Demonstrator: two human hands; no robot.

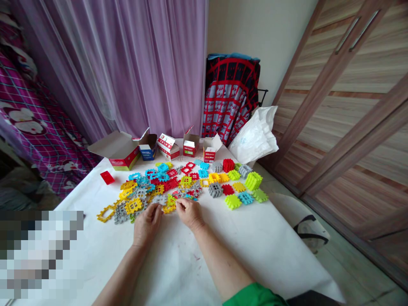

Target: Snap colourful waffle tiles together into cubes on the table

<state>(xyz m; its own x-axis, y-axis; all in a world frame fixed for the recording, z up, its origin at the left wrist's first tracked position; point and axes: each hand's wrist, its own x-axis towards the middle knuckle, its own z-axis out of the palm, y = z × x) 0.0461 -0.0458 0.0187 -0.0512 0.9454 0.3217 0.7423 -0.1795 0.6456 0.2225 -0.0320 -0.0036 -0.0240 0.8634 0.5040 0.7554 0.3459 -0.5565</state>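
A spread of interlocking plastic waffle tiles (pixel 165 182) in yellow, blue, red, grey and green lies on a white-covered table (pixel 178 255). Both my hands rest at the near edge of the pile. My left hand (pixel 147 223) has its fingers curled and pinches the left side of a yellow tile (pixel 169 208). My right hand (pixel 190 212) has its fingers closed too and grips the same yellow tile from the right. Assembled cube blocks, among them a green one (pixel 253 180) and a red one (pixel 228 165), stand at the pile's right end.
Several open small cardboard boxes (pixel 123 151) line the table's far edge, and a red card (pixel 107 177) lies near them. A white plastic bag (pixel 255 136) and a chair draped in red patterned cloth (pixel 230 100) stand behind. Wooden wardrobe doors are to the right, purple curtains behind.
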